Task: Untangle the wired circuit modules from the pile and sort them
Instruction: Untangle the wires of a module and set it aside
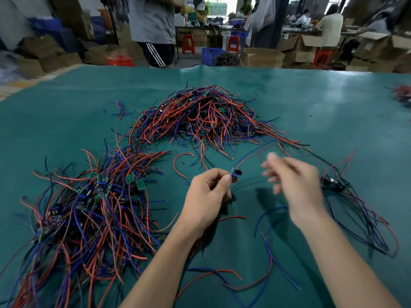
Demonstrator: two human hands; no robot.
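A tangled pile of wired circuit modules (200, 114) with red, blue and black wires lies in the middle of the green mat. A second heap of modules (93, 196) spreads at the near left. A small group of modules (335, 183) with long wires sits at the right. My left hand (206, 196) pinches one small module (236, 173) between thumb and fingers, its wires trailing up toward the pile. My right hand (295, 183) is blurred just right of it, fingers spread, with nothing visibly held.
Loose red and blue wires (224, 274) lie on the green mat (311, 103) near my forearms. A person in striped shorts (155, 41) stands at the far edge. Cardboard boxes, red stools and a blue crate (211, 55) stand behind. More wires (402, 94) lie at the far right.
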